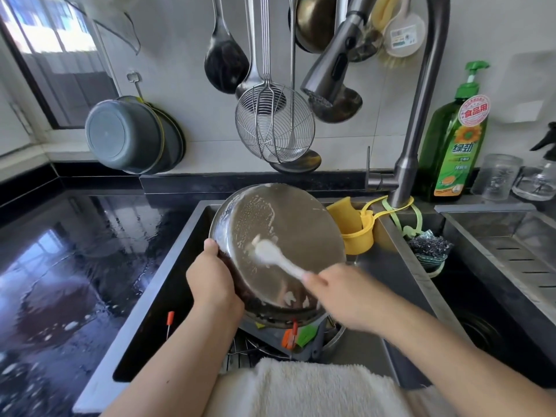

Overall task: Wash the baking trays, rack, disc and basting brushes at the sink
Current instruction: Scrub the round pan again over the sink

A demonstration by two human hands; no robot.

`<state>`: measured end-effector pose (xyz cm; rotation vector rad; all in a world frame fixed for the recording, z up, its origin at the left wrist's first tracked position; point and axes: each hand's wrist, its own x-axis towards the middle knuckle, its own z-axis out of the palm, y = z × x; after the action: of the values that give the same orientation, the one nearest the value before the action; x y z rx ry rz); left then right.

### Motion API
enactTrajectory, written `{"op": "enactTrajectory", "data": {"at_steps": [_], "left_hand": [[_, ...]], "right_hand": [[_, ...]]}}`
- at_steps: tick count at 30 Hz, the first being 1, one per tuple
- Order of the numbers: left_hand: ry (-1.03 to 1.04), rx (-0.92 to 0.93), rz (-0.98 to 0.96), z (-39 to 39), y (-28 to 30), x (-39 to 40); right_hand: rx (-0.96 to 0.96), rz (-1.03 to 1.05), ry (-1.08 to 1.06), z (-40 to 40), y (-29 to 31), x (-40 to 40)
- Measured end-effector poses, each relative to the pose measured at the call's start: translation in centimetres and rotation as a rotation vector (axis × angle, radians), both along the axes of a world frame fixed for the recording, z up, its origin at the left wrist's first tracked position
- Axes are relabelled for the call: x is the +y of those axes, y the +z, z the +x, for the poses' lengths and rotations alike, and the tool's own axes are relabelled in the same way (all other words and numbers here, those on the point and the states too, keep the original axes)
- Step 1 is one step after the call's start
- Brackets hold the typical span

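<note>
Left hand (212, 276): we're gripping the round metal tray (278, 251) by its left rim, tilted over the sink (400, 266).
Right hand (340, 293): fingers curled round a white brush (278, 258), its blurred head against the tray's soapy face.
Below: rack (240, 353) and coloured basting brushes (296, 335) lying in the basin.

Your wet black countertop (69, 254), steel sink (180, 233) sunk into it, green dish soap bottle (454, 145) and clear glass jars (498, 176) beside your faucet (406, 182).
</note>
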<state>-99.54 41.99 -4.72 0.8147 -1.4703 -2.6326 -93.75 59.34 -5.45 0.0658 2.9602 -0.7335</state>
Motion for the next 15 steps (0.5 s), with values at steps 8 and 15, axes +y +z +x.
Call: {"op": "enactTrajectory", "data": {"at_steps": [8, 15], "left_hand": [[0.112, -0.077, 0.089, -0.3, 0.0, -0.7], [0.173, -0.129, 0.126, -0.5, -0.1, -0.8]], "right_hand": [[-0.01, 0.013, -0.003, 0.1, 0.3, -0.3], [-0.051, 0.074, -0.131, -0.6, 0.3, 0.4]]}}
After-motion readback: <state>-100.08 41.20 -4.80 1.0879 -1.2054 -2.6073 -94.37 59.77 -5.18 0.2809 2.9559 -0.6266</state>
